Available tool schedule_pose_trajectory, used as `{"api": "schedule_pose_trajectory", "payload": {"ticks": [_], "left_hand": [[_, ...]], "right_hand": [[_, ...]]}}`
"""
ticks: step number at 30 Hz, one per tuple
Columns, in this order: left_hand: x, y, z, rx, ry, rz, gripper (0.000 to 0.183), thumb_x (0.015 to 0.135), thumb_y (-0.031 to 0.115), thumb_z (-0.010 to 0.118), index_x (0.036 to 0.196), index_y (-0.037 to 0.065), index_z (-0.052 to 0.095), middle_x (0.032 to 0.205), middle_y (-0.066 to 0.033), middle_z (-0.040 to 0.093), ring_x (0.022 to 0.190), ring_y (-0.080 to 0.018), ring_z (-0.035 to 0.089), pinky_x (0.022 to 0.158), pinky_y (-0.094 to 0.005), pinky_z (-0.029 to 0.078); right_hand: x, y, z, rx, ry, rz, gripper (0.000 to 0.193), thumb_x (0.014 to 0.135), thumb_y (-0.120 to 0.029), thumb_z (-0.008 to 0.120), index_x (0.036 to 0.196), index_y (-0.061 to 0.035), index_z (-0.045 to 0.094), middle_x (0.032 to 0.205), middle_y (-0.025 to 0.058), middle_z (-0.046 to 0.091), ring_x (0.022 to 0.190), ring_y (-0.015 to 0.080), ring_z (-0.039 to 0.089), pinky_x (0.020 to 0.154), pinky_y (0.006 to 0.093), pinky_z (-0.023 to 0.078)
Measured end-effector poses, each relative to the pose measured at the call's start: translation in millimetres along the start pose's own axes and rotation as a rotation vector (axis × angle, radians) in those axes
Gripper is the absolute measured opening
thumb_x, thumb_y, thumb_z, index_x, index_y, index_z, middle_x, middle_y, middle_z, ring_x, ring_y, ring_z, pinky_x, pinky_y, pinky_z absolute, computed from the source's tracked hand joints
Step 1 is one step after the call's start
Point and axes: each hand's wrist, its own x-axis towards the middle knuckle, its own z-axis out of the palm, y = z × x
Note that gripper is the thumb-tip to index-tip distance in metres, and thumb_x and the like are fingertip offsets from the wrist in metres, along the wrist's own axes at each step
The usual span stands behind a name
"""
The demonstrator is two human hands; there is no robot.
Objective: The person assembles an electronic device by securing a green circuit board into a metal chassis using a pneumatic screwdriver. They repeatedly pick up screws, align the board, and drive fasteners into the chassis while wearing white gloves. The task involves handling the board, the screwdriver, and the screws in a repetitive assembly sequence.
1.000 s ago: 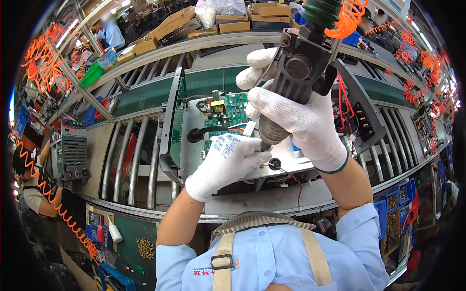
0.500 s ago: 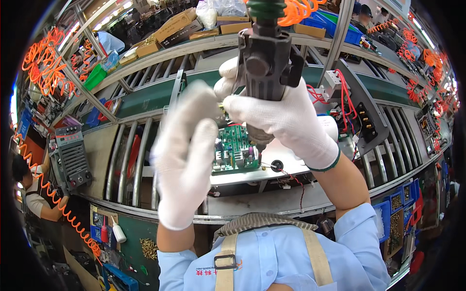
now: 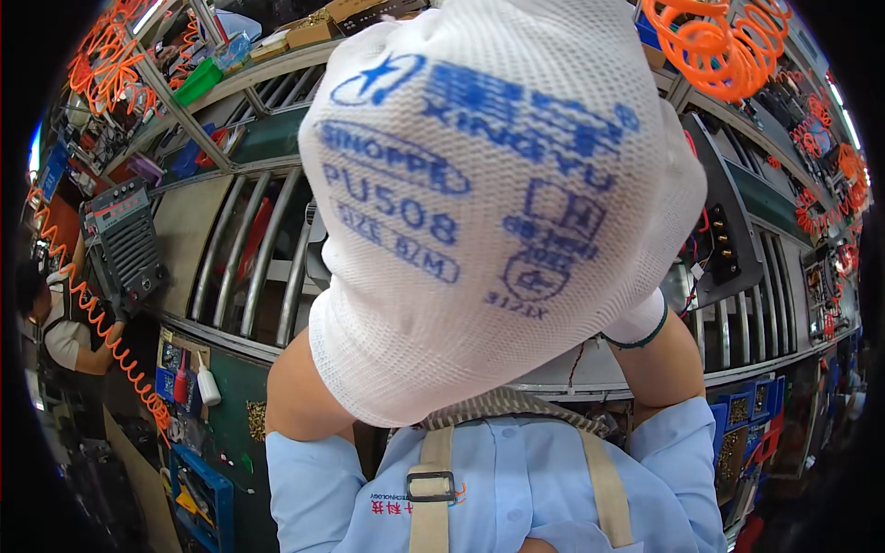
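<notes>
My left hand (image 3: 479, 203), in a white knit glove with blue print on its back, is raised very close to the view and fills its middle. Its fingers curve away at the top, so what they hold, if anything, is hidden. My right hand (image 3: 643, 318), gloved in white with a green cuff edge, is mostly behind the left one. Its fingers cannot be seen, nor can the power screwdriver or the green circuit board. Beside the hands at right stands a dark metal panel (image 3: 737, 249) with black terminals and red wires.
Metal rollers (image 3: 263, 253) run along the bench at left. A grey control box (image 3: 124, 244) stands beyond them, near another person. Orange coiled hoses (image 3: 714, 41) hang above. Blue parts bins (image 3: 737, 410) sit at lower right; a white bottle (image 3: 208, 380) stands at lower left.
My left hand has moved up and right, close to the view, and covers the right hand. The power screwdriver, held in my right hand before, is out of sight. The view has shifted slightly.
</notes>
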Motion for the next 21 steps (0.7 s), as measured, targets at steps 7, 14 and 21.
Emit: {"api": "schedule_pose_trajectory", "payload": {"ticks": [7, 14, 21], "left_hand": [[-14.2, 6.2, -4.3, -0.022, -0.006, -0.031, 0.041, 0.084, -0.001, 0.06, 0.124, -0.007, 0.053, 0.114, -0.017, 0.059, 0.087, -0.0185, 0.061, 0.077, -0.0298, 0.049], [-96.6, 18.3, -28.8, 0.169, 0.146, -0.316, 0.04, 0.081, -0.006, 0.061, 0.12, -0.008, 0.055, 0.11, -0.0175, 0.06, 0.078, -0.0174, 0.062, 0.071, -0.0291, 0.05], [-169.7, 18.2, -9.1, -0.238, -0.01, -0.964, 0.052, 0.082, 0.011, 0.072, 0.128, -0.005, 0.054, 0.106, -0.0087, 0.066, 0.089, -0.0105, 0.061, 0.079, -0.0255, 0.05]], "right_hand": [[3.9, 13.1, -2.5, -0.305, 0.006, -0.313, 0.027, 0.074, -0.005, 0.07, 0.099, -0.0018, 0.061, 0.082, 0.003, 0.067, 0.073, 0.0079, 0.062, 0.067, 0.0241, 0.05], [1.9, -17.6, 0.5, -0.014, -0.064, 0.02, 0.043, 0.078, 0.005, 0.067, 0.12, 0.001, 0.055, 0.096, 0.0085, 0.068, 0.072, 0.0122, 0.065, 0.064, 0.025, 0.055], [5.5, -41.9, 15.9, 0.18, -0.132, 0.098, 0.042, 0.088, -0.005, 0.058, 0.127, 0.0085, 0.051, 0.105, 0.0156, 0.067, 0.07, 0.0155, 0.063, 0.065, 0.0295, 0.052]]}}
